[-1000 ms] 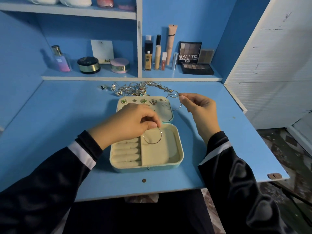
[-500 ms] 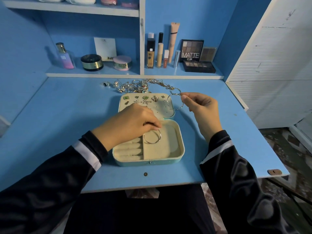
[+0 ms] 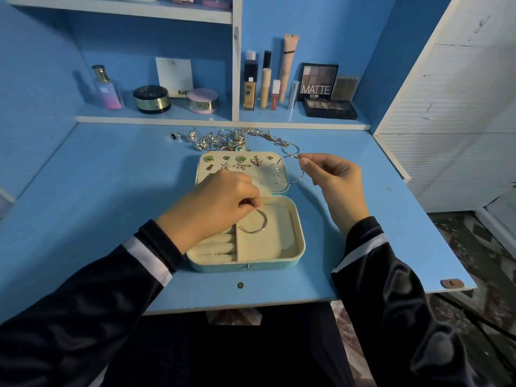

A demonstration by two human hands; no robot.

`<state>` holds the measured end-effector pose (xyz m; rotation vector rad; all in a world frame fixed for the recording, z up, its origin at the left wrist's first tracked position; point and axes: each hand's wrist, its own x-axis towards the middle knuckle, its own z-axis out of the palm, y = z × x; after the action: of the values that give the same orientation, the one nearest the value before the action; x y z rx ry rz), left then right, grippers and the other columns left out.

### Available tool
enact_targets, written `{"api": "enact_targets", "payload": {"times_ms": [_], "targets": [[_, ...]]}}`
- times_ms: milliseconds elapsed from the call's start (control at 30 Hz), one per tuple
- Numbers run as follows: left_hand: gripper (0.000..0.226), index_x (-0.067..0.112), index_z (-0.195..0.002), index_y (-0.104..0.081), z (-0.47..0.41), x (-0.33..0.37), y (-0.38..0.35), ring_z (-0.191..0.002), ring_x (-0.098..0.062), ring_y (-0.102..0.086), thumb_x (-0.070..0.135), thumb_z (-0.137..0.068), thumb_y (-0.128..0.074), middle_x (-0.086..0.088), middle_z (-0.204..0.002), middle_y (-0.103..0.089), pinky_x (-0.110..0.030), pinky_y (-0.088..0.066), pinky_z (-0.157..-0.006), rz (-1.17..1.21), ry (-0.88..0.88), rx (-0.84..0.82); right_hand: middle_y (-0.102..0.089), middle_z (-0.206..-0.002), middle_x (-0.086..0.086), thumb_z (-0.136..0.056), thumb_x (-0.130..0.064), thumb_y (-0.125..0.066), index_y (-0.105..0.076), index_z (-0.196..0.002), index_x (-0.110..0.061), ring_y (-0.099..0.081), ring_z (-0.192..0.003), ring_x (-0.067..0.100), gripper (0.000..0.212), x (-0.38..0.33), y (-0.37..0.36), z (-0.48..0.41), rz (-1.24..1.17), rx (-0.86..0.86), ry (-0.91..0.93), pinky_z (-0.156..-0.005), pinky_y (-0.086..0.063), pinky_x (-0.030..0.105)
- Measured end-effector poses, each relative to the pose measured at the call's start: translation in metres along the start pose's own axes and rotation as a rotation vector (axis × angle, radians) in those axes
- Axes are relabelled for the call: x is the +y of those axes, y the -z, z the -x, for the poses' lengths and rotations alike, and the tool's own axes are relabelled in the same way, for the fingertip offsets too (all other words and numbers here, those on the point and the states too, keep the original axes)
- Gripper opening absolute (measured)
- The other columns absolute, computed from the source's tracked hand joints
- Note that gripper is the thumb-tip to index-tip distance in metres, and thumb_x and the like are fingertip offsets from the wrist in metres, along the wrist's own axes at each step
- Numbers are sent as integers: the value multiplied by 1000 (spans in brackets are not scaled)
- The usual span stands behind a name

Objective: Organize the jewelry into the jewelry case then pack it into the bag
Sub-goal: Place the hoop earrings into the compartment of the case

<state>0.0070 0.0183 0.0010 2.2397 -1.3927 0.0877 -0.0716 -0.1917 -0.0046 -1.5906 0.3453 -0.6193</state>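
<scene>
Both hands were busy with earrings
The left hand [image 3: 217,202] pinched a hoop [image 3: 265,222] in the jewelry case [image 3: 300,247] mid-frame; the right hand [image 3: 332,174] pinched a second hoop [image 3: 277,167] over its lid [image 3: 268,177].

I see the blue surface [image 3: 111,191] carrying the open jewelry case [image 3: 217,266] and, just behind it, a jewelry heap [image 3: 223,141]

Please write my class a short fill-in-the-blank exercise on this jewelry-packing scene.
The jewelry case lies ____ on the desk.
The left hand pinches a hoop over the case's base; the right hand pinches another hoop at the edge of its ____.
The palette on the shelf reads ____.
Missing words: open; lid; MATTE.
</scene>
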Motion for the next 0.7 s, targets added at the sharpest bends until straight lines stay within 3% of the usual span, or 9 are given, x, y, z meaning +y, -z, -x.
{"api": "enact_targets", "payload": {"times_ms": [100, 267, 433, 567, 700], "targets": [[11, 17, -85, -77, 1, 0, 0, -73, -6, -57, 7, -85, -72, 9, -80, -64, -32, -53, -71, 22, 10, 13, -72, -82, 2, -87, -10, -71, -75, -96, -3, -55, -64, 2, 13, 0, 1, 2, 3, -6, -4, -61, -44, 13], [16, 20, -97, -73, 3, -8, 7, -89, -1, -59, 17, -82, -77, 10, -93, -64, -7, -42, -81, 196, 35, 80, -71, -88, 12, -86, -12, -72, -76, -89, -10, -48, -68, 14, 6, -2, 5, 5, -4, -66, -17, -61, -42, 19], [28, 27, -114, -69, 5, -32, 4, -112, -4, -58, 35, -88, -68, 10, -118, -63, -16, -43, -99, 205, 125, 175, -72, -80, 3, -85, -9, -71, -76, -85, -11, -50, -64, 7, 5, -8, 5, 8, 49, -228, -14, -60, -40, 17], [35, 27, -126, -64, 8, -44, 1, -125, -3, -51, 35, -92, -66, 11, -137, -56, -17, -34, -107, 203, 206, 149, -71, -85, 20, -84, -10, -73, -76, -86, -10, -58, -75, 19, 4, -15, 6, 8, 179, -459, -8, -75, -46, 28], [36, 27, -127, -64, 9, -43, 0, -126, 3, -49, 36, -92, -65, 15, -136, -56, -15, -33, -108, 252, 239, 121, -72, -83, 2, -85, -14, -73, -77, -88, -20, -61, -74, 15, 7, -21, 6, 7, 441, -623, 97, -73, -48, 30]]}}
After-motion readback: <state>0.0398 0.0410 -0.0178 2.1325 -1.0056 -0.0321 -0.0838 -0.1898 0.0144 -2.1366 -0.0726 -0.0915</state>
